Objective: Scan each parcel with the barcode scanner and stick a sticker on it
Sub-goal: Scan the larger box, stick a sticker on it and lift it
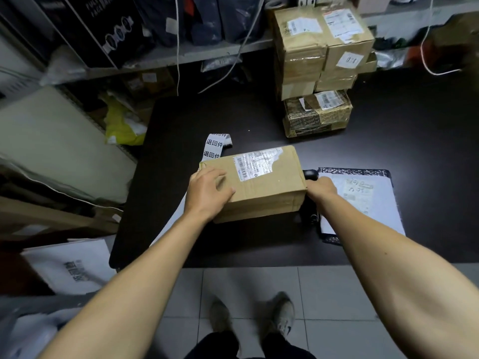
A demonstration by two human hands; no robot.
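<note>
We have a cardboard parcel (261,182) sitting in the middle of the dark table (259,244), shipping label (255,161) facing up and nothing covering its barcode. Our left hand (208,193) lies across the near-left corner of the box, fingers spread and bent over the top edge, steadying it. Our right hand (321,189) is at the box's right end, curled around something black that pokes out above and below the fist. That looks to us like the barcode scanner (309,174), though most of it is hidden behind the hand and the box. It sits beside the parcel, not aimed at the label, so we judge the scan of this one is yet to come.

The strip of stickers (213,147) with printed characters lies on the table just behind the box's far-left corner, untouched by either hand. We see none of those stickers on the top of this parcel, so that step looks open too.

To the right, partly under our right forearm, lies a white mailer bag (363,200) with a label. At the back of the table stands a stack of boxes (321,68). We can't tell from here whether those are finished or waiting.

So: one parcel in hand, scan and sticker both ahead of us.
</note>
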